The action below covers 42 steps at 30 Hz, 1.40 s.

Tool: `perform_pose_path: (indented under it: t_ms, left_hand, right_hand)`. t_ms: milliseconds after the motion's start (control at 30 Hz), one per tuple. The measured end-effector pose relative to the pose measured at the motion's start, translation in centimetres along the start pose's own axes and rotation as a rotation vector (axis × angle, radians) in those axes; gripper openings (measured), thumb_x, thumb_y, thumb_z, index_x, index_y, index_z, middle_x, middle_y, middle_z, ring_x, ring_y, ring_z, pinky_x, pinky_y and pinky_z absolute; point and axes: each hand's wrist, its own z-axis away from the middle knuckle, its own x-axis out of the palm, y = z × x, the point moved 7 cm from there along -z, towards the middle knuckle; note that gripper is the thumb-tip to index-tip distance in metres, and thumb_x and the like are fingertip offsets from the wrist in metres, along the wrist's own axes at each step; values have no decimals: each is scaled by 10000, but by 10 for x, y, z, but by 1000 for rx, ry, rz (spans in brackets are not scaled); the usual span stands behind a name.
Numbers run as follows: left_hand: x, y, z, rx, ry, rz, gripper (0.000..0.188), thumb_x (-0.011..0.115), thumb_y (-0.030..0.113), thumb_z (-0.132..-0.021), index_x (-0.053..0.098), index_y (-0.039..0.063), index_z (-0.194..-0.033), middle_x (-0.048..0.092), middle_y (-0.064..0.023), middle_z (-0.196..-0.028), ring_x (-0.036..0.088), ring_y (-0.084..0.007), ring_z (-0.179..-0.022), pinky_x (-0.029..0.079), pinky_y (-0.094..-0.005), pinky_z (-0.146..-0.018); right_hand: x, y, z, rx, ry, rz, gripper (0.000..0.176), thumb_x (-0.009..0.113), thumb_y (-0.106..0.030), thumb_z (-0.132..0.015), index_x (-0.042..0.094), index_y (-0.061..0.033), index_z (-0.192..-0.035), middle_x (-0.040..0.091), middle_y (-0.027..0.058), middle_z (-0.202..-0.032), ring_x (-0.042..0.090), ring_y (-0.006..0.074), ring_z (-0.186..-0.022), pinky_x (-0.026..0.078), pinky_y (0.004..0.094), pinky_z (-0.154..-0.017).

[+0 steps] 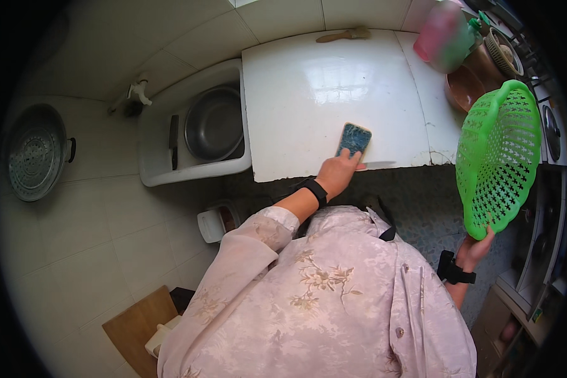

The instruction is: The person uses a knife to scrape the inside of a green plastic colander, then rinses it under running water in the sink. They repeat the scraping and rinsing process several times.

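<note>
My left hand [339, 173] reaches over the front edge of the white countertop [293, 123], fingers on a flat rectangular thing [355, 138]. It has a mottled blue face, rounded corners and a pale orange rim; whether it is a scrubbing sponge or a cased phone I cannot tell. Something pink shows beside my fingers at its lower end. Off to the right, my right hand [476, 246] grips the lower rim of a bright green plastic colander [505, 156]. The colander is tipped on its side, with star-shaped holes, and nothing shows inside it.
Left of the counter, a white sink [158, 175] holds a metal basin [215, 123] and a knife [173, 141]. A wooden-handled brush [344, 35] lies at the back. A pink bottle [439, 38] and brown bowl [465, 87] stand back right. A steamer pan [37, 151] hangs left.
</note>
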Motion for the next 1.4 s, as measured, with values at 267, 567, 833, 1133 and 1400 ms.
perform_pose_path:
  t_ms: [267,567,833,1133,1400]
  left_hand:
    - [-141,-269,27,-581,230,-153,266,504,277,-877,661,65,-908,599,-230,-796,581,-401,-764,454,-471,-667]
    - [-70,-91,-96,11,99,69,107,498,179,-860,583,128,-898,556,-171,-838,592,-356,-739,478,-434,-644]
    - [-15,-121,-136,-245,-162,10,165,454,222,-867,553,115,-944,554,-188,-1048,603,-386,-811,493,-462,-702]
    - [-138,-241,-109,-332,45,-157,279,551,188,-850,636,180,-1116,595,-187,-1009,573,-351,-951,458,-412,-802]
    - [-176,-105,-70,-281,392,458,407,526,269,-927,531,-41,-1191,610,-115,-1088,575,-176,-978,437,-292,-847]
  right_hand:
    - [7,-6,10,13,91,12,408,404,-221,-920,448,8,-1255,493,114,-1237,503,241,-1102,418,378,-905]
    - [3,3,4,-32,133,-2,408,413,-225,-921,453,5,-1256,486,116,-1245,489,241,-1117,410,377,-912]
    - [-1,3,7,25,186,37,395,438,-237,-914,479,-13,-1236,511,102,-1207,514,226,-1071,435,363,-868]
    - [22,-9,13,140,-60,202,318,476,-175,-930,478,-16,-1206,567,65,-1111,573,162,-929,494,296,-768]
    - [81,31,-25,177,-430,280,310,489,-175,-924,457,-34,-1198,581,50,-995,589,107,-793,520,266,-643]
